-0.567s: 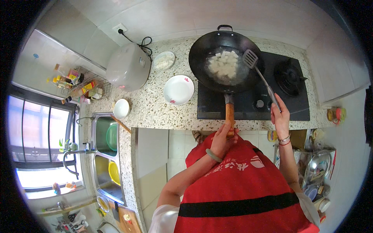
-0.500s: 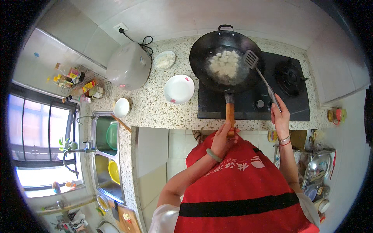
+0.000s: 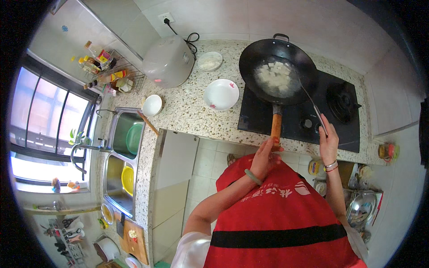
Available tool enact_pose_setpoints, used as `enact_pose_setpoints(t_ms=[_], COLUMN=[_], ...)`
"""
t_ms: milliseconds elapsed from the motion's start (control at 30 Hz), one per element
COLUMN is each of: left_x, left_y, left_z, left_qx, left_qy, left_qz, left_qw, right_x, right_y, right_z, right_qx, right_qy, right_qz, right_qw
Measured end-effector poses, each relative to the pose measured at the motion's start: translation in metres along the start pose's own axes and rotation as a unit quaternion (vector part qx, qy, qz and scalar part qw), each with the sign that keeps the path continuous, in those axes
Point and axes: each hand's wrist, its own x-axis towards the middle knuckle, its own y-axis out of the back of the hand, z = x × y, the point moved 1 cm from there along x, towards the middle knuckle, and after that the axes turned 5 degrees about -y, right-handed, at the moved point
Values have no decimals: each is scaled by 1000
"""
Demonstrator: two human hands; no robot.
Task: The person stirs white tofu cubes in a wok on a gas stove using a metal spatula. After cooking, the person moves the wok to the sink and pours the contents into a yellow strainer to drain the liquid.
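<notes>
A black wok [image 3: 250, 67] sits on the stove with white cubes, likely tofu [image 3: 275, 77], in cloudy liquid. Its wooden handle [image 3: 276, 125] points toward me, and my left hand [image 3: 264, 158] is loosely around the end of it, fingers partly hidden. In my right hand [image 3: 329, 143] is the grip of a slotted spatula [image 3: 313, 102]. The spatula's head dips into the wok at the right of the cubes, seen nearly edge-on.
Left of the wok are an empty white plate [image 3: 221, 94], a dish of white food [image 3: 210, 61], a white bowl [image 3: 152, 105] and a grey appliance [image 3: 167, 62]. A second burner [image 3: 343, 102] lies right. A double sink [image 3: 123, 169] with basins and a cutting board [image 3: 137, 241] are far left.
The spatula's head has gone from above the wok's right side down into the liquid. My left hand seems looser on the wok handle. The whole view has shifted and turned slightly.
</notes>
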Motion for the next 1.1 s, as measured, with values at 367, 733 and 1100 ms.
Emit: enact_pose_setpoints(t_ms=[367,733,1100], left_x=[-16,-28,11], left_y=[24,32,6], left_z=[18,39,28], left_qx=[165,142,84], left_qy=[-3,80,54], left_qz=[-81,-63,-62], left_qw=[983,985,993], right_x=[-27,-55,-35], right_y=[-2,47,54], right_z=[-24,-83,-77], right_qx=[301,-5,-70], right_qy=[-186,-9,44], right_qz=[49,61,-47], right_qw=[934,998,995])
